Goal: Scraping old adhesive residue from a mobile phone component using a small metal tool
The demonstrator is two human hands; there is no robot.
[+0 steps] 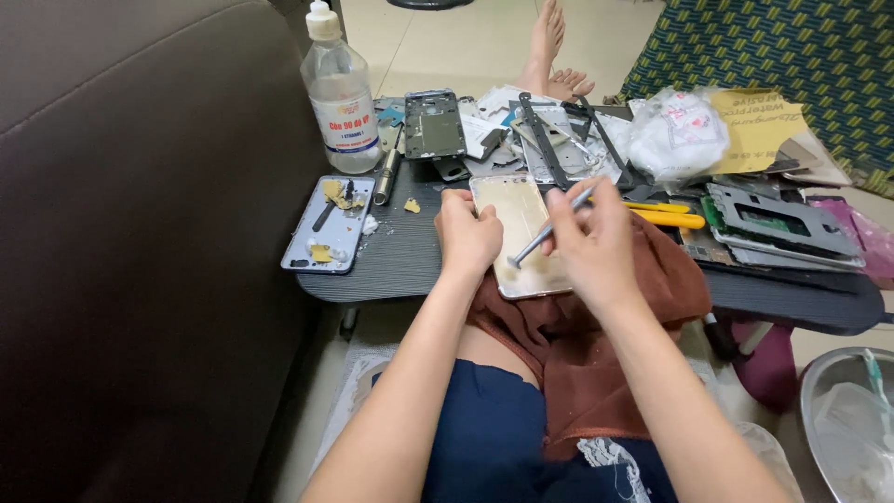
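My left hand (466,237) grips the left edge of a pale gold phone back cover (518,210) that lies on a brown cloth (675,279) at the near edge of a small dark table (400,261). In my right hand (591,242) is a thin grey metal tool (545,237), held like a pen. Its flat tip rests on the lower part of the cover.
A clear liquid bottle (338,93) stands at the back left. A grey phone back (328,224) with yellow scraps lies left. Phone frames (434,123), yellow-handled tools (666,216), a plastic bag (677,135) and metal plates (778,224) crowd the table. A metal bowl (824,391) sits lower right.
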